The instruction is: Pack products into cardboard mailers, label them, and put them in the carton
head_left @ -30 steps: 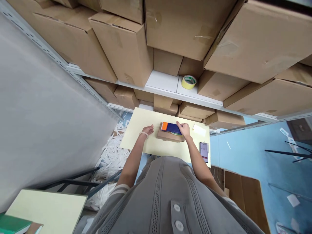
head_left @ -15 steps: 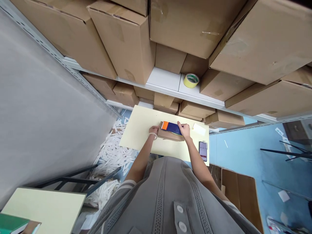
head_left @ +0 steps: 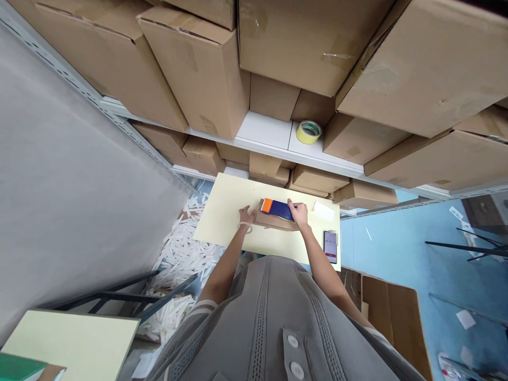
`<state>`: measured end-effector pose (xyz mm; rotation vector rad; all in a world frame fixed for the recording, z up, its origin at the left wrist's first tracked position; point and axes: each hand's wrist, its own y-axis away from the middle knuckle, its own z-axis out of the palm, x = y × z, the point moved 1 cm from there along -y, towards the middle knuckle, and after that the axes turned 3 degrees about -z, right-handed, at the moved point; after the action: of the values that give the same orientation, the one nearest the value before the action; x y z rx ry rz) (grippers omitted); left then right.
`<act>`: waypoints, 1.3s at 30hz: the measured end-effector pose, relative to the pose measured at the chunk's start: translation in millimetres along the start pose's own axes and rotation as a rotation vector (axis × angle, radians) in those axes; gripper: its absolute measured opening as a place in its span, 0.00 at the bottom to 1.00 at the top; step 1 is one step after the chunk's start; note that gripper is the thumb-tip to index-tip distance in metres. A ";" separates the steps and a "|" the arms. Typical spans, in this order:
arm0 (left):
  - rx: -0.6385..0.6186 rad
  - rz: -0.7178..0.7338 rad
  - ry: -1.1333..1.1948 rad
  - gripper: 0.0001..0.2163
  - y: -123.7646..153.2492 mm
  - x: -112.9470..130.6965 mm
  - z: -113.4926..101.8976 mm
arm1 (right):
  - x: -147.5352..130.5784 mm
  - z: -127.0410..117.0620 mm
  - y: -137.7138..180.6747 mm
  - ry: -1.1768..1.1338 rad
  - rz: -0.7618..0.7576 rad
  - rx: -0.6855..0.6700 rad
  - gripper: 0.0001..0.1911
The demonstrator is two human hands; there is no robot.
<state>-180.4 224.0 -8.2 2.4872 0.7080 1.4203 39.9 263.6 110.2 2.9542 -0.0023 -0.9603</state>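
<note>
On the pale yellow table in the head view lies a small cardboard box [head_left: 273, 222]. Across its top sits a dark blue tape dispenser [head_left: 281, 209] with an orange end pointing left. My right hand [head_left: 299, 212] is closed around the dispenser's right end, its thumb on top. At the box's left end is my left hand [head_left: 246, 216], fingers spread, with a white band on the wrist. Whether its fingertips touch the box, I cannot tell.
The table [head_left: 222, 211] also bears a phone [head_left: 330, 246] and a white card [head_left: 323, 210] at the right. Cardboard boxes [head_left: 198, 69] fill the shelf ahead, beside a yellow tape roll [head_left: 308, 132]. Paper strips [head_left: 178, 238] cover the floor at left; an open carton [head_left: 391, 312] stands right.
My left hand has come off the box's left end slightly, to the left, and its fingers have spread. The right hand keeps its hold on the dispenser, almost unmoved.
</note>
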 end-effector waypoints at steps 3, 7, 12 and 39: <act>-0.108 0.216 -0.083 0.28 -4.7 6.1 -18.5 | -1.0 -0.5 0.7 -0.007 -0.009 0.009 0.35; -0.362 0.619 -0.453 0.44 -6.2 20.3 -38.6 | -2.5 -1.2 1.2 -0.008 -0.018 0.016 0.35; -0.439 0.733 -0.825 0.61 -7.5 44.0 -23.5 | -3.0 -1.5 1.9 0.006 -0.017 0.006 0.35; -0.356 0.756 -0.816 0.56 -4.5 50.3 -8.1 | 65.8 -114.2 1.1 0.360 0.036 -0.091 0.33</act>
<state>-167.2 252.1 32.5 2.7533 -0.6272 0.4348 160.3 265.5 163.9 2.9821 -0.0018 -0.4024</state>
